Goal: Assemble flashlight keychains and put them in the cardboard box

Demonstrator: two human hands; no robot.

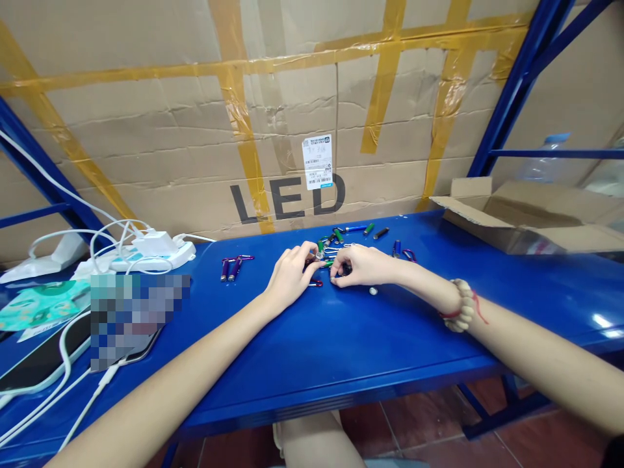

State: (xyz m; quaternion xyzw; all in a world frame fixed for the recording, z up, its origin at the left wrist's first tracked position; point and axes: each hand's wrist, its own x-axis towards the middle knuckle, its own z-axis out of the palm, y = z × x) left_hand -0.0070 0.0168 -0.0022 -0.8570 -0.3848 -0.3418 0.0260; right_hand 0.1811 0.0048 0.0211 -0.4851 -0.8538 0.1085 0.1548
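Both my hands meet over a small heap of keychain flashlights on the blue shelf top (341,338). My left hand (291,274) has its fingers curled and pinched round a small flashlight with a red clip (316,282). My right hand (359,266) is closed in a pinch on a tiny dark part I cannot name. A beaded bracelet (463,305) sits on my right wrist. Several green, blue and dark flashlights (351,231) lie just behind the hands. Two purple flashlights (231,268) lie to the left. A small silver cap (373,291) rests by my right wrist.
A taped cardboard sheet marked LED (287,198) forms the back wall. An open cardboard box (526,218) stands at the right. A white power strip with chargers (151,252), cables and phones (43,361) fill the left. Blue rack posts (517,84) rise at both sides.
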